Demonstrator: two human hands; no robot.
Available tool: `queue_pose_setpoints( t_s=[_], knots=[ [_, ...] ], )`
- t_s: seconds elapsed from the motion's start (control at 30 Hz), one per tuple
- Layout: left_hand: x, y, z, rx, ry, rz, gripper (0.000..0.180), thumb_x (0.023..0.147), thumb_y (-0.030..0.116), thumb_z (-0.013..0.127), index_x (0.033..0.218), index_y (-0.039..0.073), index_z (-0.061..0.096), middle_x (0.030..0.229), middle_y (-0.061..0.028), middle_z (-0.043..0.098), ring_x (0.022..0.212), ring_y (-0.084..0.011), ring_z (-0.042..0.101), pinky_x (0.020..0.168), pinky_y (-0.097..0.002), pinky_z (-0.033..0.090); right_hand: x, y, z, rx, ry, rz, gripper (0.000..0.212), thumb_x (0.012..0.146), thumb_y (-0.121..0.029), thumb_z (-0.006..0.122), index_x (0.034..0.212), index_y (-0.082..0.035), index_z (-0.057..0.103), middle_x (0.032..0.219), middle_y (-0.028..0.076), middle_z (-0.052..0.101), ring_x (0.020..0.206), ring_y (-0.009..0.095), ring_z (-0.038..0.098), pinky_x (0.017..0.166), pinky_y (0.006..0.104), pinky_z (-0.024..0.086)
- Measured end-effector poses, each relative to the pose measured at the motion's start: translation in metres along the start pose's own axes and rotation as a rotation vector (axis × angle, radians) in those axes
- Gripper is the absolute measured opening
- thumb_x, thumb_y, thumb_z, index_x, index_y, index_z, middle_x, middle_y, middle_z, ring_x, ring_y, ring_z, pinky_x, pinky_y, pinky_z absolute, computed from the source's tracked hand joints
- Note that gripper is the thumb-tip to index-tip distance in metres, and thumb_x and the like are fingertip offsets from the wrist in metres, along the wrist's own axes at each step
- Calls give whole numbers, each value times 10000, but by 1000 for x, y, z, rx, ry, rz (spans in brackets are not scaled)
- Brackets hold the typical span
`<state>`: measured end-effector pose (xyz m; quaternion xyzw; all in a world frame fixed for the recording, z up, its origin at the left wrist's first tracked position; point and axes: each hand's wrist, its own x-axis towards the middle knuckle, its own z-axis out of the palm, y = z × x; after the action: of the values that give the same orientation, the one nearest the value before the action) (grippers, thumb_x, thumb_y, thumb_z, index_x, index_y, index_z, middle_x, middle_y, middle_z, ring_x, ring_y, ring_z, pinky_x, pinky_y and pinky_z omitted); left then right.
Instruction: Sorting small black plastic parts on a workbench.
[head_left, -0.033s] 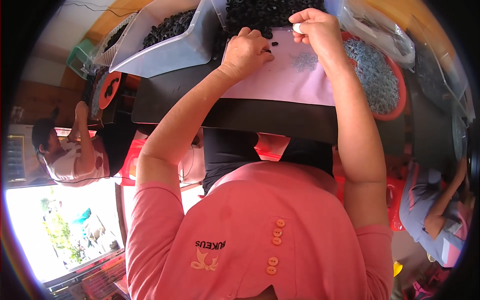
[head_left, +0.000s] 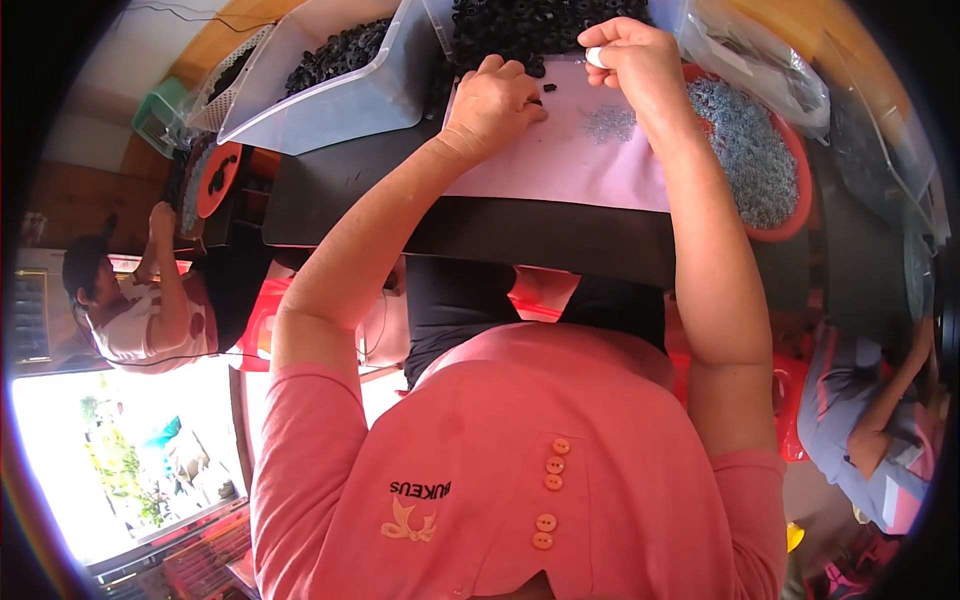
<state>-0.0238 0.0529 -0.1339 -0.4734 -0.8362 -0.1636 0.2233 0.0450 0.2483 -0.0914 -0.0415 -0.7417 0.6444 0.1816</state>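
My left hand (head_left: pixel 495 108) is half curled over the table, its thumb and fingertips gathered at a small black rubbery-looking piece (head_left: pixel 537 102); I cannot tell how firmly they grip it. My right hand (head_left: pixel 640 62), farther forward, has thumb and forefinger nearly meeting, with something small and white at the tip; whether it is worn or held, I cannot tell. Between the hands, a loose black piece (head_left: pixel 550 88) and a scatter of tiny pale-blue bits (head_left: pixel 608 124) lie on a smooth pink cloth (head_left: pixel 575 178). Room to move runs across that cloth, from the hands back to the near edge of the dark, flat-topped table (head_left: pixel 340 195). On the left, a translucent plastic bin (head_left: pixel 335 125) of black pieces walls off sideways reach; a second clear-sided bin (head_left: pixel 668 14) bounds the far side. A round orange-red tray (head_left: pixel 803 185), heaped blue-grey, borders my right forearm.
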Motion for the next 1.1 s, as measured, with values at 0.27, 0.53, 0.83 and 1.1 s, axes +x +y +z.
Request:
queue_pose_setpoints(
  t_s=[0.27,0.53,0.83,1.1],
  knots=[
    [1,11,5,302,-80,121,150,748,196,724,858,101,689,877,-27,578,893,-241,558,770,-371,505,-3,0,7,6,11,4,189,754,32,574,903,17,690,711,64,645,632,126,608,581,273,505],
    [12,22,-21,-1016,-115,-681,150,936,163,606,967,37,682,848,-50,677,686,-136,602,577,-247,460,-7,-6,12,11,-90,-21,181,768,31,578,923,34,671,757,70,654,635,124,602,615,265,509],
    [6,26,-21,-1522,-23,-748,139,873,73,674,950,-41,651,759,-104,666,592,-114,581,482,-238,438,-12,-10,21,31,-90,-99,193,780,40,561,944,36,662,768,71,656,675,122,609,643,260,497],
    [1,30,-23,-1419,7,-735,137,849,40,689,952,-44,657,756,-85,669,588,-116,582,498,-237,444,-12,-5,22,-33,-70,-164,200,788,29,574,958,6,677,771,49,664,713,116,625,661,246,490]
  ],
)
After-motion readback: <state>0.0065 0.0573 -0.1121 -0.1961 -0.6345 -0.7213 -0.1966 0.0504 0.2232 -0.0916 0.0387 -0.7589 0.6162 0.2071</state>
